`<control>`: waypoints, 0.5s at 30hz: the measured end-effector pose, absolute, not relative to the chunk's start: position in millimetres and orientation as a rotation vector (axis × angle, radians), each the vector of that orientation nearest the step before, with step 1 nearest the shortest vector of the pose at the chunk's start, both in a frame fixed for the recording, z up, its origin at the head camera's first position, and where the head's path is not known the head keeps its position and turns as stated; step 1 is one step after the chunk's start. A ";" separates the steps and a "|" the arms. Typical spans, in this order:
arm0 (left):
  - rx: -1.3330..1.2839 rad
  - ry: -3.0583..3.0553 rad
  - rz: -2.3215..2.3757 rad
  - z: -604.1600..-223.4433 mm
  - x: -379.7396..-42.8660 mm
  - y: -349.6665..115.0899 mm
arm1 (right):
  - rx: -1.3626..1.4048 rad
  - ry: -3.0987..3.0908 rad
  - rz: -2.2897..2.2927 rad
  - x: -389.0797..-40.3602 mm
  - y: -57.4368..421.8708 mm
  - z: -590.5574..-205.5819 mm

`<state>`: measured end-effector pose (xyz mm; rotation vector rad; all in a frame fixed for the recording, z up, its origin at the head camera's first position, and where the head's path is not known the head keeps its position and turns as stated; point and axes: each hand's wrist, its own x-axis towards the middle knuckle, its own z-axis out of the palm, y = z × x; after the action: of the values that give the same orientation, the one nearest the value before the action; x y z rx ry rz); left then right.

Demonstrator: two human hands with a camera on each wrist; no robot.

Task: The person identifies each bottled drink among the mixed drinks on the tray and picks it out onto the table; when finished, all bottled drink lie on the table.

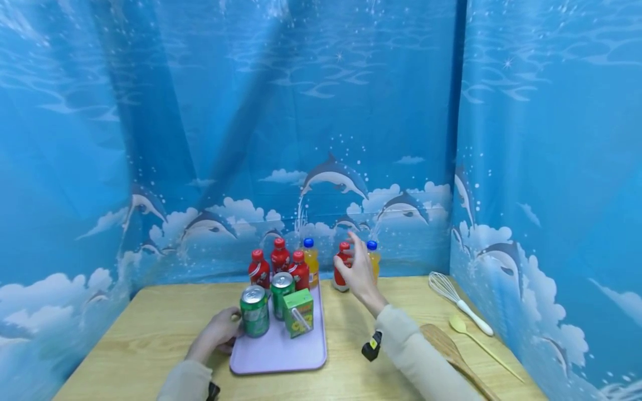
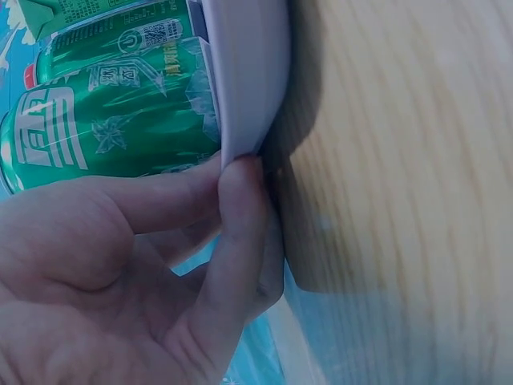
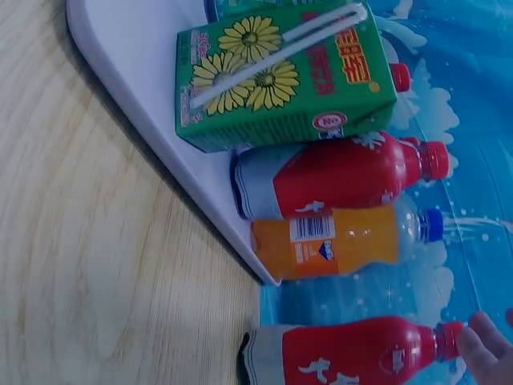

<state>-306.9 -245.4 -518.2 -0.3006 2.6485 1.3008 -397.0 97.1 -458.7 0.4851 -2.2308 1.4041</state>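
My left hand (image 1: 218, 331) grips the rim of a lilac tray (image 1: 281, 356) at its left side, thumb and fingers about the edge in the left wrist view. Beside it on the tray stands a green can (image 1: 254, 317); a second green can (image 1: 282, 295) and a green drink carton (image 1: 299, 314) with a straw are close by. Behind them are several red bottles (image 1: 259, 273) and an orange drink bottle (image 1: 312, 262). My right hand (image 1: 358, 273), fingers spread, is at the cap of another red bottle (image 3: 345, 353), off the tray; contact is unclear.
A second orange drink bottle (image 1: 373, 259) stands behind my right hand. Along the table's right side lie a whisk (image 1: 461, 301), a yellow spoon (image 1: 478, 342) and a wooden spatula (image 1: 446, 348). A blue dolphin-print curtain (image 1: 321, 111) hangs around the wooden table (image 1: 165, 312).
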 end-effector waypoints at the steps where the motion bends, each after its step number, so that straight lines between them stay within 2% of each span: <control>1: -0.302 2.648 1.303 -518.3 -307.2 -245.7 | 0.511 -2.239 1.398 -396.8 93.5 -458.7; 15: -0.302 2.655 1.291 -516.9 -306.2 -243.2 | 0.633 -2.547 1.184 -400.0 54.6 -473.0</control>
<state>-306.2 -243.2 -516.9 -0.3016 2.6549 1.2912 -400.0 54.6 -473.0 0.6328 -2.5468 1.1843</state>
